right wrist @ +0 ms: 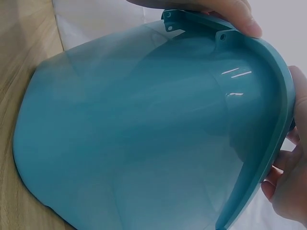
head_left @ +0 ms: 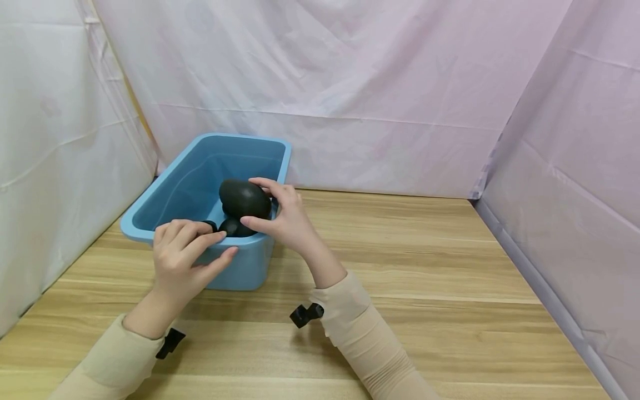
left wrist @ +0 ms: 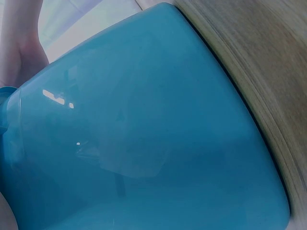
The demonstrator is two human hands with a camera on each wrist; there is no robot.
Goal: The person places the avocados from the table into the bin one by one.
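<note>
A blue plastic bin (head_left: 245,269) stands on the wooden table at the left; its outer wall fills the left wrist view (left wrist: 144,143) and the right wrist view (right wrist: 144,120). My right hand (head_left: 250,201) holds a dark egg-shaped object (head_left: 244,198) between thumb and fingers, just above the bin's near right corner. Under it, inside the bin, lies a second dark rounded object (head_left: 235,228). My left hand (head_left: 227,243) grips the bin's front rim, fingers curled over the top and thumb on the outer wall. A small black piece (head_left: 211,225) sits by its fingertips; contact is unclear.
Pale cloth sheets close off the back (head_left: 350,83), the left and the right (head_left: 575,194). The bin sits close to the left sheet. Bare wooden tabletop (head_left: 425,266) stretches to the right of the bin and toward me. Black camera mounts (head_left: 306,314) sit on both wrists.
</note>
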